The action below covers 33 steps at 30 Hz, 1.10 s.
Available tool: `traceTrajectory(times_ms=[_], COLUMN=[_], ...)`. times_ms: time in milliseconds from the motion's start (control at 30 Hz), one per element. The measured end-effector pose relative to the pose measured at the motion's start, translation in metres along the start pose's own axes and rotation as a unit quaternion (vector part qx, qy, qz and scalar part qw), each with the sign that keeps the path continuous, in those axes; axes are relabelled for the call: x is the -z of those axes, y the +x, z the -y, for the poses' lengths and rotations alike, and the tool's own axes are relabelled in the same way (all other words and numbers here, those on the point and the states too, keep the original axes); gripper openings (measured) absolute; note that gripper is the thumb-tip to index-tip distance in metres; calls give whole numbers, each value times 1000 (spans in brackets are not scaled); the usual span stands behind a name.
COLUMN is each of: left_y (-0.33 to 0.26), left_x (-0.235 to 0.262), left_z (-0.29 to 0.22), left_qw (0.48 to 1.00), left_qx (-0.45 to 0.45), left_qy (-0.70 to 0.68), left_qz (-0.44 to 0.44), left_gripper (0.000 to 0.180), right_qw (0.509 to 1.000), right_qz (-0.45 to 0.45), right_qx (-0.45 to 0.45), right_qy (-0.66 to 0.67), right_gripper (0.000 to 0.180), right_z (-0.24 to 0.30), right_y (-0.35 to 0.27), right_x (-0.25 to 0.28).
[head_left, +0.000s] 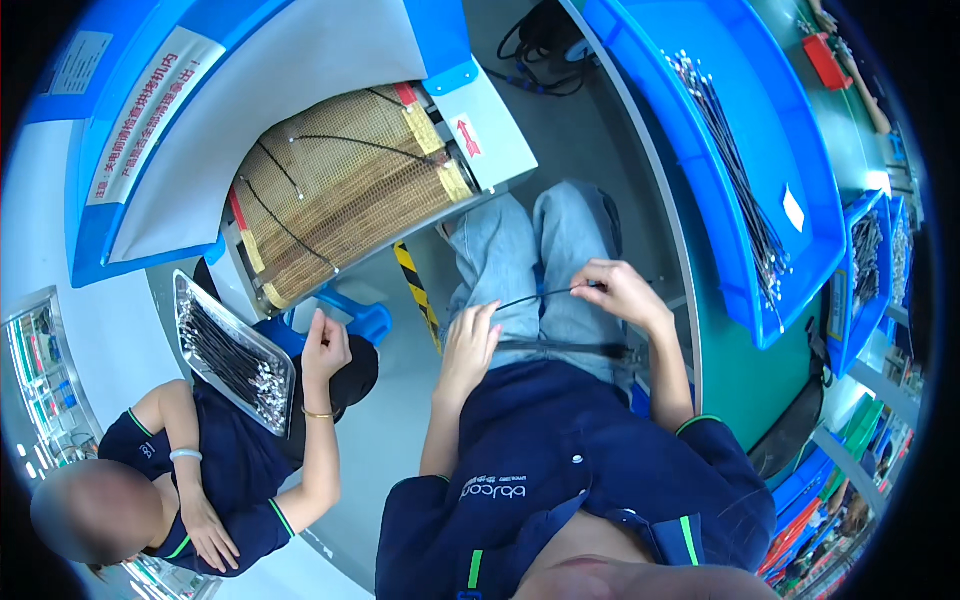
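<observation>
A thin black cable (535,296) stretches between my two hands above my lap. My right hand (622,292) pinches it, thumb against fingers. At its other end my left hand (468,345) has its fingers closed on the cable. The ends of the cable are hidden or too small to make out. Below it, a bundle of black cables (565,349) lies across my thighs. Ahead to the left, several black cables, one of them a long cable (365,146), lie spread on the brown mesh conveyor belt (350,200) of a blue and white machine.
At left sits a co-worker, one hand (325,348) raised near a metal tray (283,425) of black cables. On the green table at right stands a big blue bin (770,90) holding a cable bundle (735,175). Smaller blue bins (850,325) stand beyond. A blue stool (365,322) is near the conveyor.
</observation>
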<state>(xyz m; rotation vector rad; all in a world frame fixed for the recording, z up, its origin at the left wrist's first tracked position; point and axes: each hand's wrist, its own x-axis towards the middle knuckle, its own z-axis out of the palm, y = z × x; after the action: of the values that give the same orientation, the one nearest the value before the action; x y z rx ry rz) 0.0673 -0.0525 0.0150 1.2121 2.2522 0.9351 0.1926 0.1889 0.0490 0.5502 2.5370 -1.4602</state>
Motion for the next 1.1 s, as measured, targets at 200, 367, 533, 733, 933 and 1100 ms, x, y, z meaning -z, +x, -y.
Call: traceTrajectory(times_ms=[200, 367, 533, 733, 933, 1100], left_y=[-1, 9, 4, -1, 10, 18], left_x=[3, 4, 9, -4, 2, 8], left_z=[17, 12, 1, -2, -15, -10], left_qw=[988, 990, 963, 919, 919, 925], left_qx=[26, -4, 118, 210, 206, 171], left_qy=[-115, -124, -236, -334, -333, -337], left_qz=[104, 72, 60, 5, -48, -39], left_gripper=[17, 16, 17, 12, 8, 8], right_qw=[995, 984, 979, 959, 948, 956], right_qz=[-33, -7, -2, -6, -13, -28], right_qx=[85, 177, 202, 284, 316, 291], right_qy=[-27, -32, 24, 2, 24, 25], right_gripper=[11, 15, 16, 11, 11, 12], right_z=[-11, 15, 18, 8, 14, 14], right_y=[1, 21, 24, 36, 48, 47], right_x=[-10, -28, -33, -46, -53, -51])
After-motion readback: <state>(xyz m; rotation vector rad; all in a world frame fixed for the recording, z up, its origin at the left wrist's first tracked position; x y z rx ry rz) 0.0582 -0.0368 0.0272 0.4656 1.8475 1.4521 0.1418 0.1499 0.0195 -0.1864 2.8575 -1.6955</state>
